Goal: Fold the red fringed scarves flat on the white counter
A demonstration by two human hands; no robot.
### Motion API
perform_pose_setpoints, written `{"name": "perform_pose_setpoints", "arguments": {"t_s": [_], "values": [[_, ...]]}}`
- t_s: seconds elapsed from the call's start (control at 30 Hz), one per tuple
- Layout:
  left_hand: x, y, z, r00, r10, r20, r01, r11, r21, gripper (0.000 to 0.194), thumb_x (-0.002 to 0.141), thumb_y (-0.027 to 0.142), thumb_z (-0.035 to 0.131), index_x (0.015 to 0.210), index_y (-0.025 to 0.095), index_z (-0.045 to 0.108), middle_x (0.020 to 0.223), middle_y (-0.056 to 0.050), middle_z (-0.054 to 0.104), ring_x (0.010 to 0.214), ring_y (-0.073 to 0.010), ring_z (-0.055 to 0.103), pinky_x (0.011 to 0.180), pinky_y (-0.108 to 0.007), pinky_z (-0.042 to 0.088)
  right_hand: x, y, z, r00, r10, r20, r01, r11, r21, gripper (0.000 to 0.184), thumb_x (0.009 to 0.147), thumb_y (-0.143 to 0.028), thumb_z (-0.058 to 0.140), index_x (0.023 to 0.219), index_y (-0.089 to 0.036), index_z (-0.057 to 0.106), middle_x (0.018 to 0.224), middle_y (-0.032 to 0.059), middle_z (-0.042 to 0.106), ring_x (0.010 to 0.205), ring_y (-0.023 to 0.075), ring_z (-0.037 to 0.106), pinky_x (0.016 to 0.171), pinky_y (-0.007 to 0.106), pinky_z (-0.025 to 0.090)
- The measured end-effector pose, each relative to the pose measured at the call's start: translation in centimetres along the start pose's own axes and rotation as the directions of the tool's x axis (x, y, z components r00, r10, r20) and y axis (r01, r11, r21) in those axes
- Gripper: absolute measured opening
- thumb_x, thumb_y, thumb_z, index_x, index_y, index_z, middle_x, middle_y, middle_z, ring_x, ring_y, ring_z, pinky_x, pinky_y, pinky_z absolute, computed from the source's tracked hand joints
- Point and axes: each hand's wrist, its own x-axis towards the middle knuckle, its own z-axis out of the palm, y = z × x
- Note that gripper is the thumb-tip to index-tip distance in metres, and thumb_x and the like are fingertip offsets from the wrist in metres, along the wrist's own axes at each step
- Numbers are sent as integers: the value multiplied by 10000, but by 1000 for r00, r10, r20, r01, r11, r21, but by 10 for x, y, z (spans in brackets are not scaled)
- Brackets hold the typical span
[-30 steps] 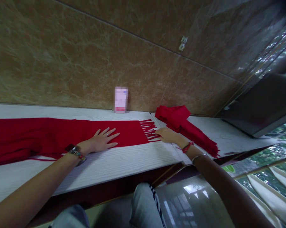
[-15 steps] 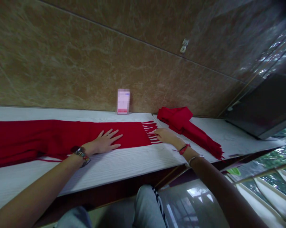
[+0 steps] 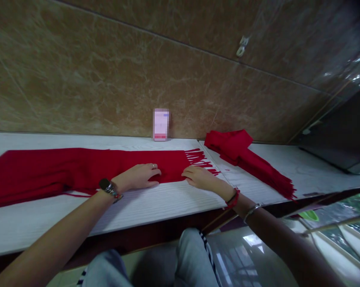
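Note:
A long red fringed scarf lies lengthwise on the white tabletop, its tassels at the right end. My left hand rests on the scarf near its front edge, fingers curled in and thumb close to that edge, gripping the cloth. At the front corner beside the tassels, my right hand pinches the scarf between thumb and fingers. Part of the fringe is hidden behind the right hand. The scarf's left portion is layered and slightly rumpled.
A second red cloth piece with fringe lies folded over itself to the right. A phone with a blurred screen leans against the brown marbled wall. The white tabletop ends just before my knees. A dark box-like object stands far right.
My left hand has gone from lying flat with spread fingers to curled at the scarf's front edge. My right hand has shifted from the tassels to the front corner. The camera view has turned slightly.

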Motion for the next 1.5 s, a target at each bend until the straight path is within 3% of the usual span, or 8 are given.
{"name": "perform_pose_setpoints", "arguments": {"t_s": [0.3, 0.53, 0.83, 1.0, 1.13, 1.23, 1.37, 1.5], "values": [[-1, 2, -3, 999, 41, 9, -41, 999, -18, 282, 892, 247, 381, 1086, 233, 585, 1105, -41, 592, 995, -152, 552, 852, -243, 407, -13, 17, 9, 998, 69, -7, -68, 997, 41, 329, 807, -9, 418, 1017, -146, 631, 1023, 101, 650, 961, 170, 585, 863, 331, 465], [-2, -1, -5, 998, 58, 2, -57, 996, -70, 322, 897, 211, 353, 1096, 251, 604, 1073, -24, 612, 962, -136, 560, 839, -227, 406, -14, 15, 13, 996, 68, -51, -70, 997, -33, 267, 830, -77, 459, 1041, -125, 616, 1010, 123, 655, 933, 192, 599, 837, 342, 478], [-3, 6, -8, 998, -38, 41, 37, 998, 44, 302, 825, 185, 433, 1095, 223, 562, 1079, -46, 604, 947, -168, 570, 787, -257, 439, -11, 15, 11, 998, 54, -16, -55, 991, -119, 299, 825, -42, 439, 1057, -127, 608, 969, 121, 658, 882, 188, 606, 801, 330, 473], [-7, -1, -15, 993, -120, 5, 118, 983, 140, 209, 819, 183, 423, 969, 190, 567, 945, -63, 603, 804, -171, 580, 674, -261, 449, -3, 15, 12, 985, 161, -67, -168, 978, -123, 265, 818, -47, 435, 972, -115, 640, 958, 125, 657, 889, 206, 592, 817, 345, 466], [-8, -6, -26, 995, -83, -56, 88, 992, 88, 192, 844, 183, 401, 929, 179, 573, 938, -62, 589, 842, -162, 564, 719, -252, 440, -8, 20, 9, 956, 181, -231, -194, 981, -32, 279, 839, -69, 411, 985, -135, 639, 964, 107, 656, 921, 200, 581, 848, 350, 464], [-11, -2, -28, 1000, 19, -14, -19, 1000, 10, 166, 830, 169, 435, 893, 187, 588, 903, -39, 599, 838, -147, 558, 749, -240, 427, -18, 21, 9, 943, 108, -315, -113, 994, 1, 261, 855, -100, 414, 953, -162, 648, 917, 88, 658, 881, 191, 587, 811, 351, 486], [-11, 6, -21, 993, 72, 95, -65, 995, -72, 161, 781, 120, 478, 858, 190, 601, 836, -14, 616, 748, -129, 556, 685, -219, 417, -33, 15, 18, 960, -47, -275, 29, 997, -70, 246, 850, -92, 426, 914, -153, 657, 851, 89, 647, 796, 185, 593, 727, 332, 513], [-8, 6, -19, 995, 51, 80, -43, 994, -101, 160, 775, 121, 478, 852, 184, 604, 821, -17, 616, 736, -127, 552, 681, -216, 413, -35, 12, 25, 962, 3, -274, -17, 999, -48, 256, 850, -80, 404, 951, -127, 635, 869, 106, 619, 794, 187, 584, 696, 314, 525]]}}
